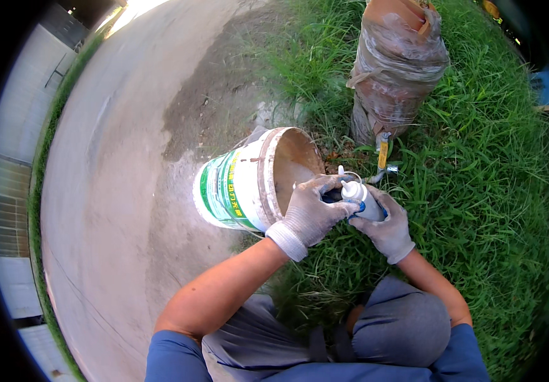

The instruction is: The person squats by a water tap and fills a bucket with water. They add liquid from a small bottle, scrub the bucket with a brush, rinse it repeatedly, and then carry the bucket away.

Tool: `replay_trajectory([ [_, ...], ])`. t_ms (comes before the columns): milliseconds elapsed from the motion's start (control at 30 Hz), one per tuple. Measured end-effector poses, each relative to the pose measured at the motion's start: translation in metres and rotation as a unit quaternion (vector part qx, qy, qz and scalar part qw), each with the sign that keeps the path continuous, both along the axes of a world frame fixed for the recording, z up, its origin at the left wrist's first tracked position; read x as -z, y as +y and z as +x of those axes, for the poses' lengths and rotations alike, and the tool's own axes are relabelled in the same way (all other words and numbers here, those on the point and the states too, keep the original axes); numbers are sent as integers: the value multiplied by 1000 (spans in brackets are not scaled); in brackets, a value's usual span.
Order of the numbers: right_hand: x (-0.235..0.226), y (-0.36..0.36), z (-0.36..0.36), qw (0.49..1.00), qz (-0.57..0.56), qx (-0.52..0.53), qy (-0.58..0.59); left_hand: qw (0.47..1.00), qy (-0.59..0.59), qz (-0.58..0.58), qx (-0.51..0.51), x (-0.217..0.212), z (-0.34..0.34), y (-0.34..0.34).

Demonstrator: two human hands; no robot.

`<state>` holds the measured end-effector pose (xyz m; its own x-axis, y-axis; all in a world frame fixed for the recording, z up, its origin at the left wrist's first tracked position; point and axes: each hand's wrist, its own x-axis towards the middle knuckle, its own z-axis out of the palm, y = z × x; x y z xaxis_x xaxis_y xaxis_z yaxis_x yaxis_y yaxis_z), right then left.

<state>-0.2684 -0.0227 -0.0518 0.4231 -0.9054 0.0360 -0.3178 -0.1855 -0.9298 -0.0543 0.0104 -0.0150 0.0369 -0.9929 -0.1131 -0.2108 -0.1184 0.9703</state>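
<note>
My left hand (309, 210), in a grey knit glove, grips the top end of a small white bottle (358, 196) with a nozzle cap. My right hand (389, 229), also gloved, holds the bottle's body from below. Both hands hover over grass just right of a white and green plastic bucket (236, 184) lying on its side, its muddy open mouth facing my hands. What the left fingers do at the cap is partly hidden.
A post wrapped in plastic film (399, 63) stands in the grass beyond, with a yellow-handled tap (383, 156) at its foot. Concrete paving (128, 159) lies to the left, grass (491, 191) to the right. My knees (402, 325) are bent below.
</note>
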Motion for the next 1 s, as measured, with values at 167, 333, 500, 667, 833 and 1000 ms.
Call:
replay_trajectory([
  [167,8,0,4,998,-53,23,30,999,-36,-36,-16,1,-15,8],
  [333,17,0,1,999,-24,20,18,982,-155,-106,17,-9,-18,9],
  [500,10,-2,-6,995,87,-56,7,979,-131,-122,93,-9,-9,4],
  [667,5,4,1,995,74,-38,48,992,-101,-56,51,-11,-11,4],
  [833,-1,2,6,997,18,0,69,997,-51,18,-50,-10,-14,-1],
  [1000,-1,-1,-2,989,132,-58,36,995,87,57,-1,4,-4,0],
])
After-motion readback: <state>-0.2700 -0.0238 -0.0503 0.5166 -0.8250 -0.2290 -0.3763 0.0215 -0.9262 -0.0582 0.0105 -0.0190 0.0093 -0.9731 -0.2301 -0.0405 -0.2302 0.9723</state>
